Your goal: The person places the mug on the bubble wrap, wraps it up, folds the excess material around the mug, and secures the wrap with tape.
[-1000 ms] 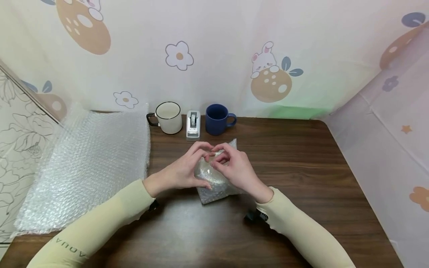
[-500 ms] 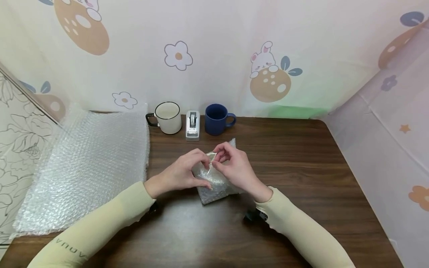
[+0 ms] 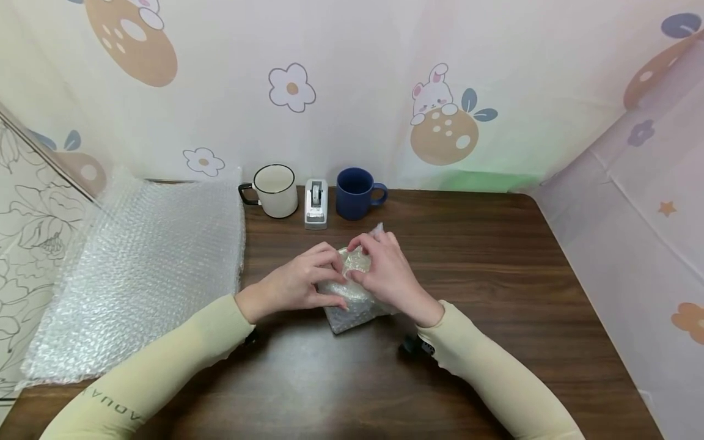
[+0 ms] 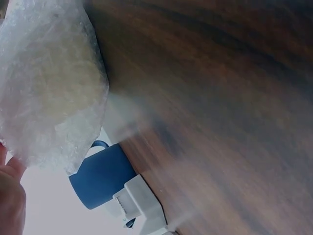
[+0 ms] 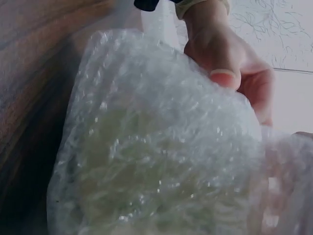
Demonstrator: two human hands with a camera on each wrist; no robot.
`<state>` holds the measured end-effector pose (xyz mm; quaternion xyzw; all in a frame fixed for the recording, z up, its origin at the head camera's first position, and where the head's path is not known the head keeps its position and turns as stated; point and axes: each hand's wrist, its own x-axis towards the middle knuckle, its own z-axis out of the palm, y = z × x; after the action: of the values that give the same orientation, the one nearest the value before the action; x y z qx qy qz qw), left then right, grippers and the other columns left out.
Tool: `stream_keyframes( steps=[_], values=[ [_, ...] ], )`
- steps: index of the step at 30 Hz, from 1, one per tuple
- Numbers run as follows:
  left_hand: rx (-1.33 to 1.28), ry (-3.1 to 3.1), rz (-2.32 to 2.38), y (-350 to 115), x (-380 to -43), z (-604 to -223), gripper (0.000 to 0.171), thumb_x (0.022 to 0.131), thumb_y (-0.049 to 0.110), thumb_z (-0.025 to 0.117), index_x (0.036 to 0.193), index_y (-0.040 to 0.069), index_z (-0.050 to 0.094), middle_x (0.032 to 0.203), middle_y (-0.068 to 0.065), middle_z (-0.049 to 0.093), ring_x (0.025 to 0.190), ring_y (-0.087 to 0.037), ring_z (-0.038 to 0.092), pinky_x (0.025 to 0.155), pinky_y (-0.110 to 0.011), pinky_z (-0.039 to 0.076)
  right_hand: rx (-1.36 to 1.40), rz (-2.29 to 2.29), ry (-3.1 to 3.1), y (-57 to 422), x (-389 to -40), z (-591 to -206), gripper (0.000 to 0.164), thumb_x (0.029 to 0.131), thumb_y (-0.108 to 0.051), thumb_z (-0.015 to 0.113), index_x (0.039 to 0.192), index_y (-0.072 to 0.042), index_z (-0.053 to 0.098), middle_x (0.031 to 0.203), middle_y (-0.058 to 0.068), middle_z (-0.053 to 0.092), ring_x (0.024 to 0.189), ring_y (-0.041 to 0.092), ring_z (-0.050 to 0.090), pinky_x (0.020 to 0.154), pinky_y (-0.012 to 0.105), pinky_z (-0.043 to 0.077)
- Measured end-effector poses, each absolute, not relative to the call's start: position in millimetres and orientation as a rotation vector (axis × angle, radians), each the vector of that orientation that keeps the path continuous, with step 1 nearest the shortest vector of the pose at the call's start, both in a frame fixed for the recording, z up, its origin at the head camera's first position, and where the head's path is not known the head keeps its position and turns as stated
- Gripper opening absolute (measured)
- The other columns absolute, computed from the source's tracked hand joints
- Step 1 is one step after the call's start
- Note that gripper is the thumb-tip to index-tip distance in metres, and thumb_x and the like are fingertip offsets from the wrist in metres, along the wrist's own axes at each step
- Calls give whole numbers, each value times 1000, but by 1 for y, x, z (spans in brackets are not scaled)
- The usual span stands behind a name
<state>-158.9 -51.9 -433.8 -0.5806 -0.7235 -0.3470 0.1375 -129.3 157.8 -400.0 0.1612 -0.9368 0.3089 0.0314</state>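
Note:
A small bundle in bubble wrap (image 3: 354, 310) lies on the table between both hands; pale yellow contents show through the wrap (image 5: 146, 161) in the right wrist view. My left hand (image 3: 299, 278) grips its left side, thumb along the front and fingers curled over the top. From the other side my right hand (image 3: 387, 274) holds the bundle, its bent fingers and thumb set apart around the shiny top. In the right wrist view the left hand (image 5: 227, 63) shows behind the wrap, thumb resting at its edge.
A large bubble wrap sheet (image 3: 154, 275) spreads over the table's left side. Along the back stand a white mug (image 3: 277, 198) with a black handle, a tape dispenser (image 3: 316, 205) and a blue mug (image 3: 354, 198). A printed curtain (image 3: 352, 91) hangs behind them.
Half a second ago the right fingers pinched a shiny clear strip on the bundle's top; now they are spread apart over that spot. The left fingers have shifted slightly on the top.

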Motion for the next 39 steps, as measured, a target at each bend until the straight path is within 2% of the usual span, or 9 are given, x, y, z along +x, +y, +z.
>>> stream_keyframes(
  steps=[4,6,8,11,15,20,28,36,39],
  values=[
    [-1732,-2087,-983,-52,-161,-432,31,79,36,85,89,9,73,106,-3,62,109,-19,54,97,-30,46,389,1038,-2955,161,-134,-403,62,73,-17,89,126,-16,57,104,8,45,97,26,41,74,36,40],
    [-1757,-2084,-972,-52,-162,-431,31,80,35,85,90,8,72,108,-4,64,109,-19,55,98,-30,46,342,1255,-2938,167,-139,-404,63,75,-12,86,130,-15,54,103,9,45,93,26,43,74,36,39],
    [-1773,-2098,-941,-52,-161,-431,31,82,34,83,92,8,70,110,-5,66,110,-18,57,98,-29,46,293,1509,-2877,177,-143,-404,57,80,-7,80,130,-13,54,101,10,46,87,24,44,71,33,39],
    [-1784,-2120,-855,-54,-159,-433,33,87,35,78,100,5,69,115,-7,68,115,-21,58,104,-36,44,218,1750,-2754,195,-147,-401,41,88,-3,71,125,-8,57,101,10,50,85,24,46,72,32,40],
    [-1801,-2161,-744,-57,-156,-435,42,93,37,71,117,3,67,121,-8,67,120,-23,57,111,-45,36,233,1685,-2740,214,-142,-401,29,94,-9,66,121,-5,58,106,10,56,91,25,50,76,34,43],
    [-1847,-2225,-655,-55,-155,-432,42,97,36,66,125,5,67,119,-4,69,117,-18,59,114,-45,31,333,1542,-2751,226,-132,-410,24,95,-11,67,117,-4,60,108,9,58,88,23,53,77,34,44],
    [-1851,-2217,-731,-48,-153,-432,31,92,27,73,114,5,71,108,-3,71,109,-16,62,112,-46,33,438,1473,-2714,230,-121,-413,21,94,-9,69,114,-7,62,103,9,58,86,21,54,71,31,45],
    [-1742,-2346,-865,-52,-153,-432,55,91,38,73,130,3,58,128,-3,63,130,-17,50,120,-46,15,478,1449,-2668,233,-119,-414,23,93,-6,70,114,-4,63,103,10,59,85,21,55,69,31,46],
    [-1697,-2326,-876,-55,-154,-429,60,88,42,75,132,5,57,132,-5,61,132,-18,48,119,-50,15,487,1453,-2664,234,-118,-413,21,93,-8,69,113,-4,63,102,9,59,84,19,55,69,30,46]
  ],
)
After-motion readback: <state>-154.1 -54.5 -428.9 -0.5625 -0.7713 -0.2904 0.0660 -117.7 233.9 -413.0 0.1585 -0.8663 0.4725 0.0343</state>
